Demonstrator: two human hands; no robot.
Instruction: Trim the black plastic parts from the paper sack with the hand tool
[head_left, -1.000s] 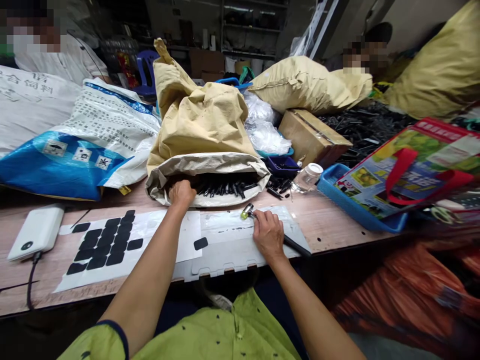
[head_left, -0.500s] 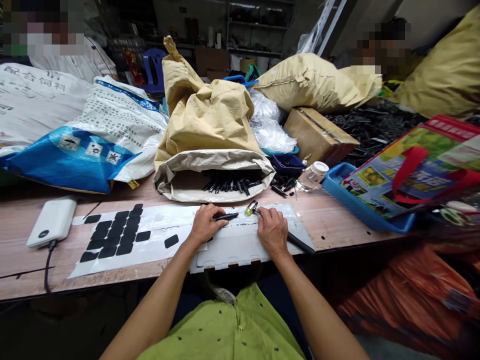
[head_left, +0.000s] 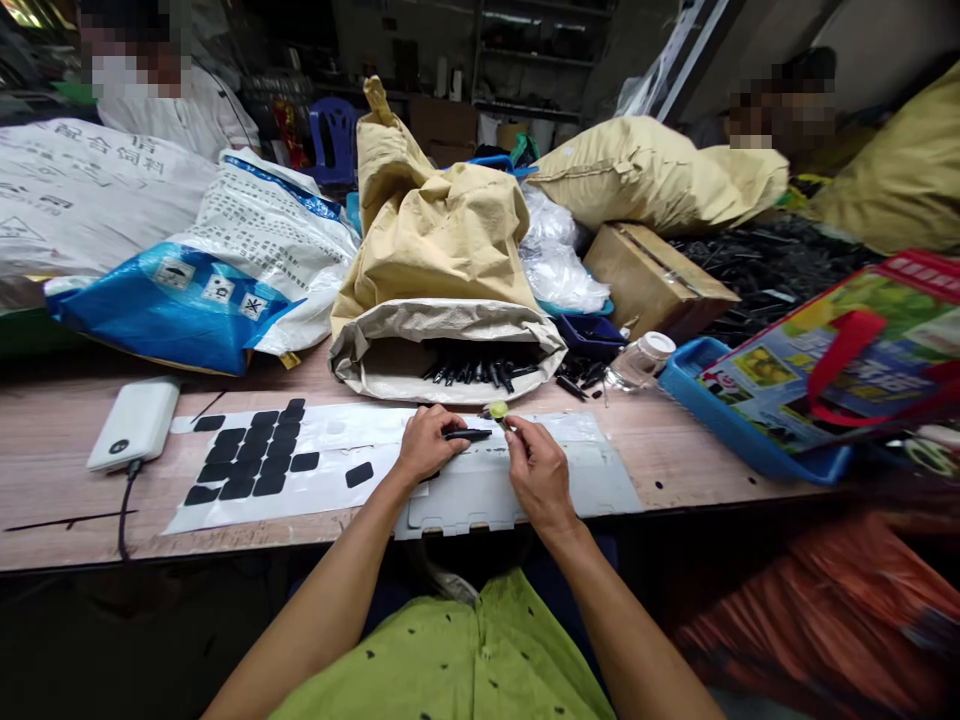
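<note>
Black rod (head_left: 474,434): rear end hidden under the fingers of the left hand (head_left: 429,446).
Tool with yellow-green face (head_left: 498,410), seemingly a small hammer: handle mostly covered by the right hand (head_left: 541,470).
Tan sack (head_left: 442,235): interior dark, far ends of the black pieces (head_left: 480,374) lost.
White printed bag (head_left: 97,190): cut by left edge.
Colourful carrier bag (head_left: 780,375): cut by right edge.
Orange cloth (head_left: 832,610): blurred.
Black heap (head_left: 772,260): single pieces too small to tell.
Person in white (head_left: 191,115): head pixelated.

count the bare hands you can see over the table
2: the left hand, holding a black pen-like piece, and the right hand, beside it, holding a small hammer. Other hands may be hidden from view.
</note>
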